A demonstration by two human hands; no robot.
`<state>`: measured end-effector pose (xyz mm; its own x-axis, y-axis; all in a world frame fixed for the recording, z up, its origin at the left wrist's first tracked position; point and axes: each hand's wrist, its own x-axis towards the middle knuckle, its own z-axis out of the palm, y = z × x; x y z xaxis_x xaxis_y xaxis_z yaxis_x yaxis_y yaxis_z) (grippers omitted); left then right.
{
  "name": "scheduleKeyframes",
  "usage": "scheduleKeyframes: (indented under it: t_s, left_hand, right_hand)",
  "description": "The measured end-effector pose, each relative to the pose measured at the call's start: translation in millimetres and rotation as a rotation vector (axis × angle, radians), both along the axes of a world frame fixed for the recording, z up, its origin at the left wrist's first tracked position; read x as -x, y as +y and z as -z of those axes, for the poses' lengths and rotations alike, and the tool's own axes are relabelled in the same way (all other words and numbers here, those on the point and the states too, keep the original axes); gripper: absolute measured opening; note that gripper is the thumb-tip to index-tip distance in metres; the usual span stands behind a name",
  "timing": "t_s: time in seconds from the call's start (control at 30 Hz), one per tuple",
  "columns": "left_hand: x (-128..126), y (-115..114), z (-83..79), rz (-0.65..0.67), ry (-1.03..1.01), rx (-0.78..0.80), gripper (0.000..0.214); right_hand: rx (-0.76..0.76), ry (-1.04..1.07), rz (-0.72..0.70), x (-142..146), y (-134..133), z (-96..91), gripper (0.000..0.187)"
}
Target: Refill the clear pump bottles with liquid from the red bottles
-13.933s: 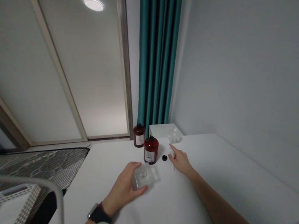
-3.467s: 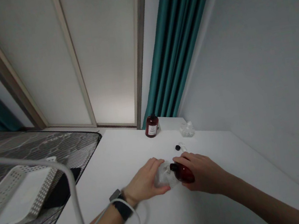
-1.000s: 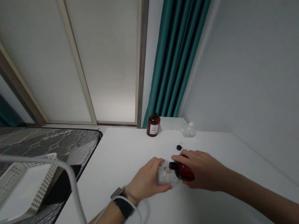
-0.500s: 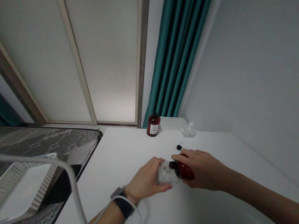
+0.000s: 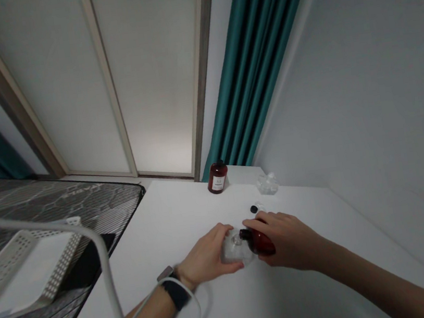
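Observation:
My left hand (image 5: pixel 211 256) is wrapped round a clear bottle (image 5: pixel 237 248) standing on the white table (image 5: pixel 165 221). In my right hand (image 5: pixel 284 238) is a brown bottle (image 5: pixel 262 243), tipped over to the left. Its dark neck (image 5: pixel 245 234) lies over the mouth of the clear bottle; whether the two touch I cannot tell, nor can I make out any liquid between them. Just beyond my right hand lies a small black cap (image 5: pixel 254 209), with something clear beside it.
Towards the back of the table stand a labelled brown bottle (image 5: pixel 217 177), a white box (image 5: pixel 242 174) and a crumpled clear plastic piece (image 5: pixel 267 184). A white cable (image 5: pixel 194 298) runs by my left wrist. At left are a white basket (image 5: pixel 63 264) and a pale curved bar (image 5: pixel 107 268).

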<state>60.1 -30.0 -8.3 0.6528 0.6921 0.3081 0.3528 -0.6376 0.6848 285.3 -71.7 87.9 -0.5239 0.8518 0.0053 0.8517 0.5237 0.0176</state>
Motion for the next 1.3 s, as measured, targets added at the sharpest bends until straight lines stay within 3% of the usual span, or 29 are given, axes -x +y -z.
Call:
scheduleKeyframes:
  t_s: [1.3]
  left_hand:
    - [0.8,-1.4,-3.6,-0.005,0.035,0.002,0.065]
  right_hand:
    - [-0.025,-0.022,-0.015,0.1,0.8,-3.6,0.059]
